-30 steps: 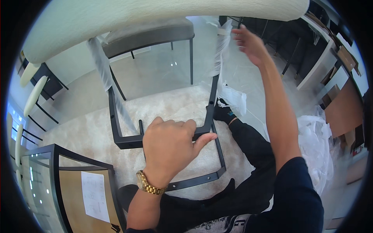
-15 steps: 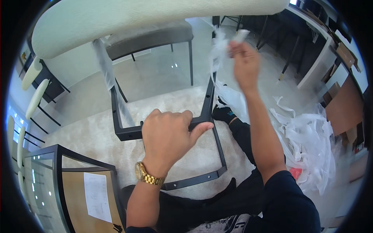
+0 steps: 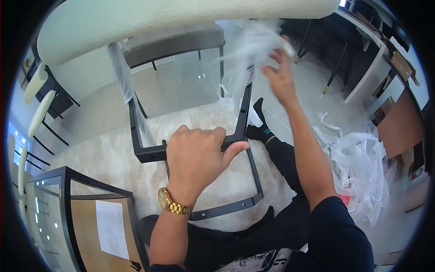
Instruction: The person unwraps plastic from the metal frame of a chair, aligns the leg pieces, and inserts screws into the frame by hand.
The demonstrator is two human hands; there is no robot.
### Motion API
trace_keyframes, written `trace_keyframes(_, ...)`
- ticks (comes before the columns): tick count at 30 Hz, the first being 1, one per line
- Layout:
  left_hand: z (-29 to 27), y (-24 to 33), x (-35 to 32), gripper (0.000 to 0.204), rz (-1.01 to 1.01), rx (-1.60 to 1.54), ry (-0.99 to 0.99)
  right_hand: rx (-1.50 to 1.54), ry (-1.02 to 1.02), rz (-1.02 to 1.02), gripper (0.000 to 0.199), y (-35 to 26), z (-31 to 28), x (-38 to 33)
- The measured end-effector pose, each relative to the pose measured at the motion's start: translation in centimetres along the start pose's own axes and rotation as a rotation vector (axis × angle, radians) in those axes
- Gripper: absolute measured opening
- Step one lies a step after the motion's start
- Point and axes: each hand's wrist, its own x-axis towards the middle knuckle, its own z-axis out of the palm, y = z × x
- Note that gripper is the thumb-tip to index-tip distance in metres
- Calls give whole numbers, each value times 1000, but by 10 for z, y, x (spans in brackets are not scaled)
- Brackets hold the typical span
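Head view: the left hand (image 3: 195, 154) grips the black frame (image 3: 244, 113) at centre, while the right hand (image 3: 280, 77), at one o'clock, clutches white wrap (image 3: 253, 50) hanging off the frame's upright above a pale rug (image 3: 113, 163).

A cream shag rug (image 3: 108, 158) is spread over a pale, glossy tiled floor (image 3: 181, 90), in which daylight is reflected. A grey padded bench (image 3: 176, 41) on black legs is set beyond the rug. Black chair legs with gold tips (image 3: 326, 86) are seen at the upper right, beside white shelving (image 3: 376, 68). A glass-fronted cabinet (image 3: 50, 213) is placed at the lower left.
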Motion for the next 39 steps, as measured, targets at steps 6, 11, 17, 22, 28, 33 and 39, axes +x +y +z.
trace_keyframes(6,1,-1,3,70,-21,-8,10,499,-73,626,83,75,-37,-9)
trace_keyframes(11,-2,1,2,70,-24,25,-15,730,-83,523,75,39,7,3)
trace_keyframes(17,-3,2,-2,66,0,48,-12,874,81,431,51,-30,12,19)
trace_keyframes(22,-2,5,-3,70,-15,30,18,250,99,292,72,-37,30,10)
trace_keyframes(28,-3,1,-6,70,-9,-23,21,-380,237,276,54,5,55,15)
trace_keyframes(33,-1,3,-5,69,11,-11,22,-392,118,180,22,24,0,7)
trace_keyframes(39,2,-8,-1,69,-13,0,17,-106,150,408,53,45,-180,-19)
